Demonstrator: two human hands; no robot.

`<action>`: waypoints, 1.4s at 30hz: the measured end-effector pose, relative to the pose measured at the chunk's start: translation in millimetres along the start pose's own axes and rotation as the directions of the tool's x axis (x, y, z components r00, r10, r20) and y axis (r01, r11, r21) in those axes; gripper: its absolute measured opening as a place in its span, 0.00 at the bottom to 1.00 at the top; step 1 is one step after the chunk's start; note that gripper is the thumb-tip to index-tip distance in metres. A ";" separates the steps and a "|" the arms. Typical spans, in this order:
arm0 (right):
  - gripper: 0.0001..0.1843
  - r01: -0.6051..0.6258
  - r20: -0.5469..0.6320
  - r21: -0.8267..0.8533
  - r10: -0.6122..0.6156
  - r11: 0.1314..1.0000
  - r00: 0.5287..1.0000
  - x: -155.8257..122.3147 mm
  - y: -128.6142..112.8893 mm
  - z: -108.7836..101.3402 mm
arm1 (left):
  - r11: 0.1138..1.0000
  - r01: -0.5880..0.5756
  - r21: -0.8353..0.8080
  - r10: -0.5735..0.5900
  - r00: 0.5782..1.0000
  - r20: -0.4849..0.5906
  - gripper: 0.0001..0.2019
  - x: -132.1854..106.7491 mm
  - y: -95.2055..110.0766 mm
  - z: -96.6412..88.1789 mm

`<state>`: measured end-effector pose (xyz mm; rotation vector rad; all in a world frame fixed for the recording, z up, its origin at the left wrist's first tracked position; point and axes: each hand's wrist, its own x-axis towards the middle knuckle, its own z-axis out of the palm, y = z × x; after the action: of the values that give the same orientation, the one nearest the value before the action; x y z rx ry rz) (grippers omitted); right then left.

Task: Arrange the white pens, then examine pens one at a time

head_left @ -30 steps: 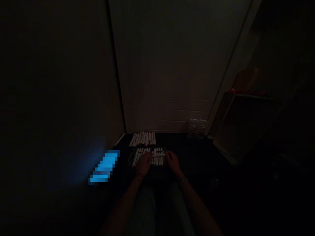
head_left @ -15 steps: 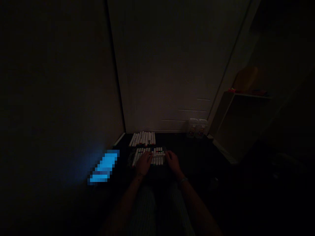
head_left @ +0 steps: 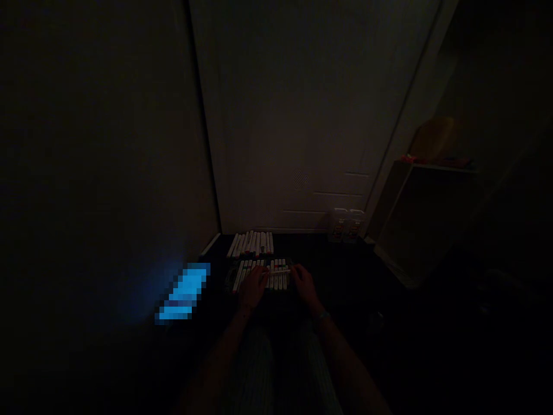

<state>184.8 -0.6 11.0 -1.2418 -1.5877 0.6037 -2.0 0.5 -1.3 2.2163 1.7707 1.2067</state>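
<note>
In dim light, a white marker [head_left: 279, 272] lies crosswise between my two hands. My left hand [head_left: 254, 285] is closed on its left end, and my right hand [head_left: 303, 282] pinches its right end. Below it stretches a row of white markers [head_left: 276, 282] in a dark tray, several with coloured bands; my left hand covers part of this row. Behind the tray lies a second group of white markers [head_left: 250, 244], side by side on the dark tabletop. Darkness hides the finer detail of my fingertips.
A glowing blue pixelated screen [head_left: 184, 293] lies at the left. Two clear containers [head_left: 346, 226] with printed labels stand against the pale panel [head_left: 298, 127] at the back right. Farther right is a shelf unit [head_left: 400, 213] with a rounded orange object [head_left: 434, 137] on top.
Both hands stay almost in place with the marker between them. The marker looks slightly turned, and the view is a little darker.
</note>
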 end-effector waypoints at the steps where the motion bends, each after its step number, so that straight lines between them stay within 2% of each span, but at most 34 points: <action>1: 0.14 0.001 0.001 0.001 -0.001 1.000 1.000 -0.5 -1.2 -0.8 | 1.000 0.003 0.000 -0.003 1.000 0.003 0.12 -0.1 0.4 -0.4; 9: 0.15 -0.007 0.001 -0.011 0.007 1.000 1.000 -1.1 -2.8 -1.1 | 1.000 0.021 -0.003 -0.021 0.999 0.030 0.12 -0.6 4.1 -4.9; 22: 0.19 -0.004 -0.028 -0.063 0.002 0.998 1.000 6.4 28.5 13.0 | 0.998 0.033 0.050 -0.036 0.998 0.048 0.15 -0.4 -0.5 0.7; 30: 0.25 -0.018 -0.006 0.012 0.018 1.000 1.000 5.7 23.4 11.9 | 0.995 0.079 0.058 -0.081 0.996 0.046 0.16 -2.5 -1.4 3.5; 37: 0.25 -0.023 -0.011 0.029 0.024 0.999 1.000 4.6 19.4 10.7 | 0.991 0.112 0.077 -0.117 0.991 0.060 0.16 -1.9 2.1 0.5; 42: 0.22 -0.025 -0.024 -0.032 0.024 0.999 0.999 5.2 22.9 10.6 | 0.997 0.061 0.047 -0.063 0.997 0.049 0.15 -0.9 4.5 -1.6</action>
<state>185.0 14.1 -10.2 -1.2893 -1.5701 0.5792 0.6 -2.4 1.6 2.1776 1.8509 1.0996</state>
